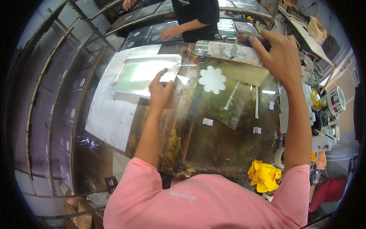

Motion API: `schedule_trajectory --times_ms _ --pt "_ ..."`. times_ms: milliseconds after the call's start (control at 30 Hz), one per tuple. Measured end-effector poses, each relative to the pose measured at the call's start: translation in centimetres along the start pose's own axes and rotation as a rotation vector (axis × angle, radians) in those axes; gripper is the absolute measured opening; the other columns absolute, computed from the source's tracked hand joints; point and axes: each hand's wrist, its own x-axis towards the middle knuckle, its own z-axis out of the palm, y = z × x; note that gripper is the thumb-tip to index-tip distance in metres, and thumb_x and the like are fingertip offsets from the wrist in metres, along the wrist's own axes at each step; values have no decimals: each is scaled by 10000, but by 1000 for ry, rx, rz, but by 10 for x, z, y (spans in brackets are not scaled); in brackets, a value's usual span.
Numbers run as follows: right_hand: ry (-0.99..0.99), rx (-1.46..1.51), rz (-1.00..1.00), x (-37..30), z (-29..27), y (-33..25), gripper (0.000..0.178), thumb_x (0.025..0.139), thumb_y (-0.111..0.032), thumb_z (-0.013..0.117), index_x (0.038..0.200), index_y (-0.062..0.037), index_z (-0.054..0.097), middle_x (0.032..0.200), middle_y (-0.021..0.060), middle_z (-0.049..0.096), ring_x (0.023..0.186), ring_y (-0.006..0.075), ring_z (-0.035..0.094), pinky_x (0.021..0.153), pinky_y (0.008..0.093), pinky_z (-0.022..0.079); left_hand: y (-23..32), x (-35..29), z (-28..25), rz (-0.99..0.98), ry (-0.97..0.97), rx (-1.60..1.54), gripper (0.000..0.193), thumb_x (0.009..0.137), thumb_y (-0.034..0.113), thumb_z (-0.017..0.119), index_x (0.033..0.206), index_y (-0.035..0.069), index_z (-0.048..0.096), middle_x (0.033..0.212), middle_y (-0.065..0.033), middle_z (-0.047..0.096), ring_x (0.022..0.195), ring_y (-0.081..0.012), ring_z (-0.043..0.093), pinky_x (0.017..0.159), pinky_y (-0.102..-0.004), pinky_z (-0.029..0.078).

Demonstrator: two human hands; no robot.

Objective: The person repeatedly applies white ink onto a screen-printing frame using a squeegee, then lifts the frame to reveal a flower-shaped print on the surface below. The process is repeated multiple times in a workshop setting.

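My left hand [162,89], a little blurred, hovers at the right edge of a glossy stack of clear plastic sheets [131,78]. Its index finger is stretched out and I see nothing held in it. At the far right, my right hand [280,53] is closed round a dark piece I cannot make out, beside a grey, paint-stained bar [232,52]. Between my arms lies a shiny, see-through printing surface [225,143]. On it show a white flower shape [212,80], a thin white strip [256,102], a shorter strip [231,95] and small pale tabs [207,121].
White paper [110,110] lies under the plastic stack. A crumpled yellow cloth [264,175] sits at the near right edge, with tubs [333,101] beyond. Metal racks [57,95] stand left. Across the table, a person in black [196,19] reaches over dark sheets [154,32].
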Motion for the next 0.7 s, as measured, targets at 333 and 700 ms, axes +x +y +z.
schedule_trajectory --times_ms 333,700 --pt "-38 -7 -1 2 -1 0 477 1004 -471 650 959 -3 726 888 188 713 825 374 643 832 425 422 -94 112 -107 -99 55 447 690 925 182 731 1569 70 512 1461 -312 596 1137 -319 702 962 -410 538" --pt "-78 -30 25 -2 -3 -2 524 1001 -515 645 1125 -22 772 1002 185 754 936 361 687 893 429 453 -101 -13 -77 179 -266 1133 633 1137 463 388 1652 95 398 1726 -182 346 1596 -429 293 1275 -695 107"
